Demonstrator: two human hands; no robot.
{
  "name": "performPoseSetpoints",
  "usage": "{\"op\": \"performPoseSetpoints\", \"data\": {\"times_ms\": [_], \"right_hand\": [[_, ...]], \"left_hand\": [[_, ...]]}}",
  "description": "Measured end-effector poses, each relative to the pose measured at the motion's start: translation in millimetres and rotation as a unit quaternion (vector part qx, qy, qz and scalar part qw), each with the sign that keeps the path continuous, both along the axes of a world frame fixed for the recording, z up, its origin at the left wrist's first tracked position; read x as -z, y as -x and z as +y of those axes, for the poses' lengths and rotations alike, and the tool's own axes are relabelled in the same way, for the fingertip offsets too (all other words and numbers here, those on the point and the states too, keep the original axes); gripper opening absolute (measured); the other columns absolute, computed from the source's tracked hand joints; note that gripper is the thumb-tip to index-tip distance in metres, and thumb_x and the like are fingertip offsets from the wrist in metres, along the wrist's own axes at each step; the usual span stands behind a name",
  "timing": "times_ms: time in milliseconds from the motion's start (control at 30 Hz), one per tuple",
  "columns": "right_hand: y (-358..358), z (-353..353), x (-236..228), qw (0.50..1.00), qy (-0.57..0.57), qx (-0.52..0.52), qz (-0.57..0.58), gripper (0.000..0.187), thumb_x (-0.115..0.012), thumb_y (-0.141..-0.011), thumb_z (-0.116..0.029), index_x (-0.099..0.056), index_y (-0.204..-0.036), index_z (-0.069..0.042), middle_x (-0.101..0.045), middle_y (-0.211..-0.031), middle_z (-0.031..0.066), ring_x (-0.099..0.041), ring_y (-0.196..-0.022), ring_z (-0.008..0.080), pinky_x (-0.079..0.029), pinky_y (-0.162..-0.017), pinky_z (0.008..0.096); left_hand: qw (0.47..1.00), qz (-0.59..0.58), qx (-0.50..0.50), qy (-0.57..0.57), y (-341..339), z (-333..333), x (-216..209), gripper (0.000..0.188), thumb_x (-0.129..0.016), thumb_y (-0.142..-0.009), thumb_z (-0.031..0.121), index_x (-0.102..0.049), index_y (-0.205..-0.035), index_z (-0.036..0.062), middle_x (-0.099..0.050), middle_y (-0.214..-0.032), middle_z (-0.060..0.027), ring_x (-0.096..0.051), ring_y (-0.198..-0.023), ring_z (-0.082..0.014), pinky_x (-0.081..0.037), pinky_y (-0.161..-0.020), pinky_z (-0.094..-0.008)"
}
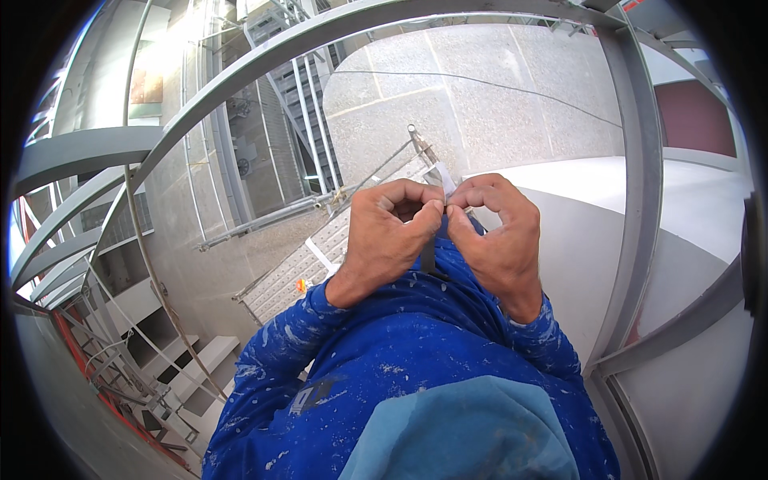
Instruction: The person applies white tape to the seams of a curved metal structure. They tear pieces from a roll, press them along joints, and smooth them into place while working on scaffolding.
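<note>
In front of my waist, my left hand (392,232) and my right hand (500,240) meet with their fingertips pinched together. A thin white strip (446,178) comes up from between the thumbs and forefingers, and both hands grip it. Its lower end is hidden by the fingers. Just below the hands, a dark strap (428,258) hangs against my blue, paint-spotted clothing (416,336).
A perforated metal platform (280,284) with a pole end (412,130) lies beneath me. Curved grey steel beams (320,36) arch ahead, and an upright beam (640,160) stands at right. A rope (132,192) hangs at left. Paved ground (480,96) shows far below.
</note>
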State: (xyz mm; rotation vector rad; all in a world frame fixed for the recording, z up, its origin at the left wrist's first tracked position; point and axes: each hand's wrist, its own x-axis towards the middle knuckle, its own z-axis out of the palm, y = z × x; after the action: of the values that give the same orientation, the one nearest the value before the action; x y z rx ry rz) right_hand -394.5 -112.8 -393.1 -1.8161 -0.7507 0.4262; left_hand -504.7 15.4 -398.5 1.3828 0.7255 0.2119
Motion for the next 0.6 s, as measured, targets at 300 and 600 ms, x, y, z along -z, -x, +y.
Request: {"op": "performPoseSetpoints", "data": {"times_ms": [300,600], "right_hand": [[0,4,1,1.000,0.006,-0.010,0.003,0.005,-0.073,-0.077,-0.003,-0.072,-0.081,0.001,-0.071,-0.089,0.0140,-0.070,-0.083,0.0276,-0.055,-0.077,0.0371],[-7,2,0,0.994,0.025,-0.044,0.098,0.006,-0.072,-0.081,-0.004,-0.072,-0.082,0.002,-0.071,-0.089,0.0114,-0.070,-0.085,0.0210,-0.054,-0.080,0.0330]], "left_hand": [[0.993,-0.008,0.029,-0.111,3,0,0,0.015,-0.072,-0.093,0.009,-0.073,-0.098,-0.0063,-0.075,-0.091,-0.0075,-0.070,-0.084,-0.0107,-0.058,-0.079,-0.0259],[0.991,0.009,0.080,-0.107,6,12,-2,0.015,-0.070,-0.094,0.008,-0.072,-0.099,-0.0064,-0.075,-0.093,-0.0079,-0.071,-0.087,-0.0118,-0.058,-0.083,-0.0271]]}}
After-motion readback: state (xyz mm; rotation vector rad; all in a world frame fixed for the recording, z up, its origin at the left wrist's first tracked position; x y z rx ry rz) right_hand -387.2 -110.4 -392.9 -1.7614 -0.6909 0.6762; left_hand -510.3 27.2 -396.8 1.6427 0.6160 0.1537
